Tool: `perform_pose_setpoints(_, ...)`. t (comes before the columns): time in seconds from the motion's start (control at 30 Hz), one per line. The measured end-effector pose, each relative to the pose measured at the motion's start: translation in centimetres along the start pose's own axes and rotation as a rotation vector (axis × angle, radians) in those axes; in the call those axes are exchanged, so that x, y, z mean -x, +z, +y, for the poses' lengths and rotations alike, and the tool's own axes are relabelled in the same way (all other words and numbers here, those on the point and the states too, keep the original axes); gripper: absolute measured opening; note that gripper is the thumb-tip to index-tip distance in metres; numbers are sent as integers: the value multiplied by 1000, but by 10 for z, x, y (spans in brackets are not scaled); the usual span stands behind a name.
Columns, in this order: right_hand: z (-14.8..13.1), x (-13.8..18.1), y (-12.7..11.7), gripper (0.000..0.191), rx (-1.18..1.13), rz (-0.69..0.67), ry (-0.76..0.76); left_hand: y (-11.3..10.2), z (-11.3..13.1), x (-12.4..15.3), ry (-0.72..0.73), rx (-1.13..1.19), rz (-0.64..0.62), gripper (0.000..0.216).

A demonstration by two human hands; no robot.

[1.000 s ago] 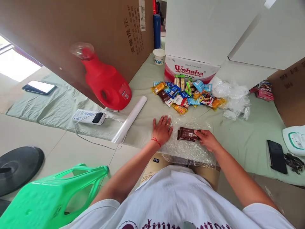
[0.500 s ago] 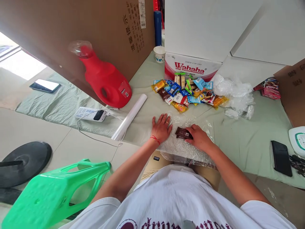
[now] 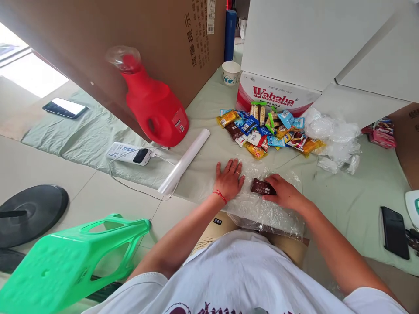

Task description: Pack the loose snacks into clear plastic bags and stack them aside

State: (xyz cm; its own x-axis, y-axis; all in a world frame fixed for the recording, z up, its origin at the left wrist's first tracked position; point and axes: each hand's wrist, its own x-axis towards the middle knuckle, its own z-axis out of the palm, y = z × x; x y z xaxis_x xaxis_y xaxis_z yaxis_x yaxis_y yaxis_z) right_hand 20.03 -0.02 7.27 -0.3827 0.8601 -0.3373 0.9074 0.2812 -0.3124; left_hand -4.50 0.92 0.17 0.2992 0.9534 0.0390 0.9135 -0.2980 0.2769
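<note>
My left hand lies flat with its fingers spread on the left part of a clear plastic bag, which is laid out on the cloth. Over the middle of the bag, my right hand grips the right end of a dark brown wrapped snack bar between thumb and fingers. A second bar may be under it; I cannot tell. Beyond both hands, a heap of wrapped snacks in blue, yellow, green and red packets rests in front of a Wahaha carton.
Crumpled clear bags lie right of the snacks. A white roll, a power bank with cable and a red jug are on the left. A green stool lies on its side; a black phone is at right.
The brown bar now lies flatter and lower over the plastic in my right hand. My left hand stays on the bag. The whole view has shifted slightly.
</note>
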Motion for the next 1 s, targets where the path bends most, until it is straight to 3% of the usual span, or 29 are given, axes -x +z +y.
perform_pose_setpoints(0.1,-24,-39,-25,51,31,165,18,1,-1,0,-7,5,-5,61)
perform_pose_setpoints(0.17,-48,-82,-39,47,113,284,19,2,-1,-1,-3,5,-6,61)
perform_pose_setpoints(0.23,-72,-131,-46,56,193,368,9,2,-2,-1,5,2,-11,61)
perform_pose_setpoints(0.3,-91,-174,-50,58,240,351,11,2,-3,-1,10,-4,-22,61)
perform_pose_setpoints(0.4,-102,-205,-55,37,228,320,2,1,-3,-1,0,-9,-30,61)
perform_pose_setpoints(0.5,-82,-180,-56,38,64,490,8,0,-3,-1,1,2,-20,61)
perform_pose_setpoints(0.6,-38,-112,-45,41,-300,681,94,0,-3,0,8,25,-7,60)
perform_pose_setpoints(0.7,3,-31,-20,48,-769,614,293,1,-3,0,5,34,-1,60)
perform_pose_setpoints(0.77,17,9,4,50,-951,527,379,2,-3,0,5,30,0,60)
perform_pose_setpoints(0.87,17,35,36,52,-973,459,410,3,-3,-1,10,9,1,61)
perform_pose_setpoints(1.0,1,33,49,55,-530,554,406,1,-2,-2,3,-30,-11,61)
